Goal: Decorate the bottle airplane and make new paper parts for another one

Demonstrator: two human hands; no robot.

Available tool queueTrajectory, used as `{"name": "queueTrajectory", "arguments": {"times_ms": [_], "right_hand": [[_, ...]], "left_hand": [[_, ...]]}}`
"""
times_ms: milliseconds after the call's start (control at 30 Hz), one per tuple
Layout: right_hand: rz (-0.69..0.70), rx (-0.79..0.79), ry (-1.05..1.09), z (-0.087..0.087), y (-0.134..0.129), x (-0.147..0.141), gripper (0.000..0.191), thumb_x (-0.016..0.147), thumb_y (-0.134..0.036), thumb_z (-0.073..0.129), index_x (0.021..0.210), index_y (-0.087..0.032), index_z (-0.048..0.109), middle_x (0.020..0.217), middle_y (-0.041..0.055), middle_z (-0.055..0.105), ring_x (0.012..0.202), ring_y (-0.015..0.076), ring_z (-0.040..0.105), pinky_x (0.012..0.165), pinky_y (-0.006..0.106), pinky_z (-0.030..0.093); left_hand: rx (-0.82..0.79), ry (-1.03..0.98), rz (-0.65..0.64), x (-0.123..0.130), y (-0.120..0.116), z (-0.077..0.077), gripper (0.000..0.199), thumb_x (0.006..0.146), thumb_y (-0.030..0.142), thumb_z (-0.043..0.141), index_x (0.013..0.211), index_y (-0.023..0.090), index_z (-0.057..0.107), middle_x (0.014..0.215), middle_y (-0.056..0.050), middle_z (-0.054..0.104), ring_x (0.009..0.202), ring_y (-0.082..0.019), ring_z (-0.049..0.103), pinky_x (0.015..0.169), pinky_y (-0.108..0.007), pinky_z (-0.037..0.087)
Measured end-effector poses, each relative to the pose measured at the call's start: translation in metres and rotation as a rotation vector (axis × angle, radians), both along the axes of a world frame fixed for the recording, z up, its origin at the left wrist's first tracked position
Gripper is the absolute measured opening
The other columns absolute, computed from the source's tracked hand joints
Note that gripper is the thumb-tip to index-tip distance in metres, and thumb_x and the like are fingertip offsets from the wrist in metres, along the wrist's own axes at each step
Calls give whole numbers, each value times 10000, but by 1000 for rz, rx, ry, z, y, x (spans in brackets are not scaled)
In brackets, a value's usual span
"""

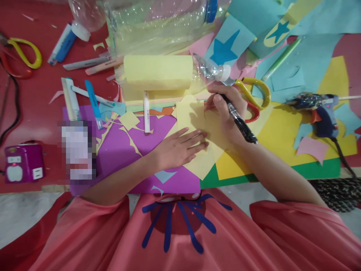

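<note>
My left hand [182,148] lies flat on a pale yellow sheet of paper [203,165], its fingers spread. A black pen [239,122] is gripped in my right hand [227,105], which rests on the same sheet; the pen's writing end is hidden by my fingers. Just beyond my hands lies a clear bottle wrapped in yellow paper [158,72], its white cap [226,72] pointing right. A pair of scissors [266,94] with yellow and red handles sits right beside my right hand.
Markers [93,101], a phone-like blurred object [77,150] and a purple power socket box [25,163] lie at left. A glue gun [324,113] rests at right on coloured paper. Behind are a large clear bottle [160,22] and blue paper with a star [225,47].
</note>
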State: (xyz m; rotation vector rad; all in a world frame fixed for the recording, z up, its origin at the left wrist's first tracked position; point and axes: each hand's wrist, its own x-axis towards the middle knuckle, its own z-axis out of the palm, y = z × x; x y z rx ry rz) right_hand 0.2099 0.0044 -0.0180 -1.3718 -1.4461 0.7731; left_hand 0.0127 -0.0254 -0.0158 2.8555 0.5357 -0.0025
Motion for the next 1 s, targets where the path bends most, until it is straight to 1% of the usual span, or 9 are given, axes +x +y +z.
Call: {"name": "queueTrajectory", "arguments": {"times_ms": [133, 267, 367, 500, 733, 767, 833, 933, 1000], "right_hand": [[14, 0, -14, -2, 1, 0, 195, 941, -466, 492, 1020, -326, 603, 818, 19, 663, 740, 215, 666, 719, 386, 574], [10, 23, 53, 1, 1, 0, 193, 929, -440, 534, 1008, -290, 626, 809, 11, 646, 713, 176, 654, 700, 347, 571], [11, 5, 71, 3, 1, 0, 220, 922, -462, 538, 1005, -277, 623, 813, 15, 644, 711, 170, 650, 710, 343, 575], [12, -37, 29, 3, 1, 0, 243, 930, -505, 504, 1010, -301, 609, 869, 23, 662, 763, 186, 662, 743, 359, 577], [23, 47, 29, -1, 3, 2, 287, 931, -543, 486, 1021, -297, 604, 817, 26, 644, 741, 193, 627, 717, 357, 545], [62, 43, 58, -2, 3, 2, 305, 928, -554, 488, 1019, -293, 616, 825, 29, 647, 734, 190, 620, 701, 350, 538], [201, 5, 163, -4, 2, 2, 350, 918, -573, 496, 1057, -280, 629, 857, 31, 648, 728, 181, 610, 658, 337, 525], [418, -93, 319, -7, 0, -1, 395, 917, -565, 497, 1164, -264, 567, 927, 28, 636, 766, 173, 618, 645, 330, 534], [457, -139, 350, -8, -1, -3, 378, 927, -545, 487, 1178, -265, 522, 939, 20, 628, 810, 169, 638, 683, 330, 557]], "left_hand": [[-9, 4, 0, 1, 1, 0, 444, 1013, 287, 415, 1447, 211, 459, 1519, -69, 474, 1437, -198, 403, 1195, -405, 301], [-11, 33, -7, 2, 2, 2, 447, 1021, 279, 390, 1460, 209, 439, 1528, -69, 460, 1443, -192, 395, 1192, -402, 305], [-16, 44, -3, 2, 1, 3, 457, 1016, 273, 403, 1468, 208, 428, 1536, -75, 446, 1450, -194, 382, 1200, -406, 295], [-14, 28, -2, 2, 0, 3, 459, 1009, 258, 413, 1465, 206, 435, 1532, -78, 450, 1450, -192, 383, 1204, -402, 292], [3, 24, -1, 2, 0, 1, 454, 1014, 259, 399, 1463, 206, 435, 1525, -76, 464, 1450, -193, 383, 1205, -404, 279], [7, 27, 1, 2, 0, 1, 458, 1014, 260, 399, 1466, 197, 431, 1523, -81, 466, 1449, -193, 384, 1207, -400, 275], [12, 45, 12, 2, -1, 1, 467, 1015, 269, 393, 1471, 169, 422, 1515, -95, 475, 1444, -191, 391, 1207, -388, 270], [17, 59, 39, 4, -3, 1, 461, 1021, 281, 366, 1454, 140, 442, 1493, -102, 504, 1425, -186, 417, 1201, -372, 276], [21, 52, 52, 6, -6, 1, 453, 1022, 277, 354, 1439, 136, 459, 1480, -102, 521, 1410, -187, 437, 1196, -371, 285]]}}
